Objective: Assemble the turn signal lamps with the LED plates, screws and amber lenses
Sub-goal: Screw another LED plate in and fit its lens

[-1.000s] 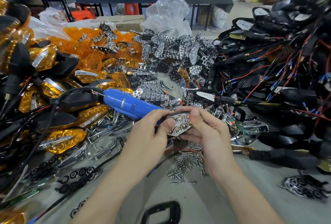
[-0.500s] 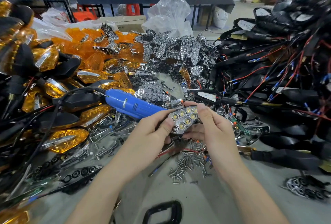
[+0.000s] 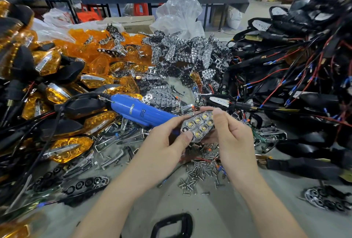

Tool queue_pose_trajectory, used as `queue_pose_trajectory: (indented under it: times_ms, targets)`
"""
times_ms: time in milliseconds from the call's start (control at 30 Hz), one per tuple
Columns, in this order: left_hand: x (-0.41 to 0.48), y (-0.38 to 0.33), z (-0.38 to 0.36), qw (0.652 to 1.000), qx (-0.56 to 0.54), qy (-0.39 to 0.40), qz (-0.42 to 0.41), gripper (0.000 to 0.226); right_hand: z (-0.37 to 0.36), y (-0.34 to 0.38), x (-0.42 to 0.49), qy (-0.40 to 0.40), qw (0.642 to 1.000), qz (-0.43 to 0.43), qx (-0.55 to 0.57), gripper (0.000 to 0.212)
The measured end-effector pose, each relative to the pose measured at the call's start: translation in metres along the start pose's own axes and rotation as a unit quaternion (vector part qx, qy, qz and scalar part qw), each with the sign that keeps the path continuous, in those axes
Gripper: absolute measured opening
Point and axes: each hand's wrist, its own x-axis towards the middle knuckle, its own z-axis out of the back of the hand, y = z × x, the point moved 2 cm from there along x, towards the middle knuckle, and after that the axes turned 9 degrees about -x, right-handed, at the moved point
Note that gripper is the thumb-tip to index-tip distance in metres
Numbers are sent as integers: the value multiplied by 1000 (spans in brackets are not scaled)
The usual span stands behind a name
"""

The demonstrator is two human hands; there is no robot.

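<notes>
Grey surface [image 3: 219,211] is cluttered, and just above the screws [image 3: 200,173] the LED plate [image 3: 200,126] is pinched at both ends by the left hand [image 3: 167,142] and right hand [image 3: 232,136]; thumbs are best kept off the LEDs [image 3: 204,127] while it is seated squarely.

2 arms enter from the near edge: left forearm [image 3: 118,190] and right forearm [image 3: 266,199], bare along all their visible length. Left hand [image 3: 165,142] and right hand [image 3: 234,138] are bare too, thumbnails [image 3: 188,136] short and plain.
</notes>
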Motion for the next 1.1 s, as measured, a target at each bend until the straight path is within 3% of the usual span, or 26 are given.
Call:
queue_pose_trajectory:
  times_ms: [267, 733, 1100]
  targets:
    - [1, 3, -6, 997, 53, -50, -22, 35, 1, 2, 0, 3, 1000, 13, -14, 36]
    - [-3, 5, -9, 993, -58, 87, 54, 21, 4, 7, -2, -9, 1000, 15, -2, 35]
    - [-3, 4, -10, 996, -27, 77, 29, 20, 6, 5, -1, -3, 1000, 5, -2, 33]
